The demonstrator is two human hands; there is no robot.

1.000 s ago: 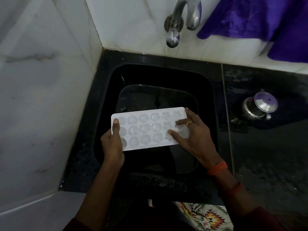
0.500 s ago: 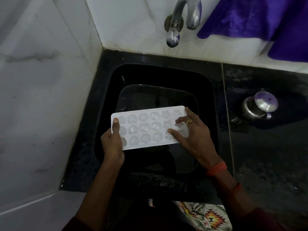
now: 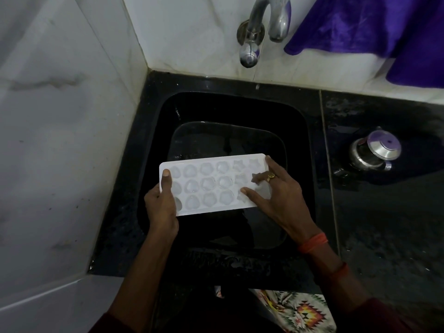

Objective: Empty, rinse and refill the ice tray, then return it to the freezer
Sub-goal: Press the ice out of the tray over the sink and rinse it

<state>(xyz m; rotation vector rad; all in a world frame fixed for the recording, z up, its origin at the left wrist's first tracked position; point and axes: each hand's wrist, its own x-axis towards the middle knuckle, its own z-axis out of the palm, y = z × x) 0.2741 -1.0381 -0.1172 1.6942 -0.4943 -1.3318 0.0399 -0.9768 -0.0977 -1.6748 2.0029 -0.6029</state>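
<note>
A white ice tray (image 3: 209,183) with several shaped cells is held level over the black sink (image 3: 298,131). Frozen ice shows in most cells. My left hand (image 3: 162,203) grips the tray's left end, thumb on top and fingers underneath. My right hand (image 3: 276,195) lies over the tray's right end, with thumb and fingers pressing on the cells there; a ring shows on one finger. The chrome tap (image 3: 262,32) sticks out of the white tiled wall above the sink, and no water runs from it.
A clear glass dish (image 3: 228,135) sits in the sink under the tray. A small steel lidded pot (image 3: 373,151) stands on the wet black counter to the right. Purple cloth (image 3: 374,30) hangs at the top right. White marble wall closes the left side.
The tray has lifted very slightly toward the tap. Both hands keep the same hold and the right fingers have barely shifted.
</note>
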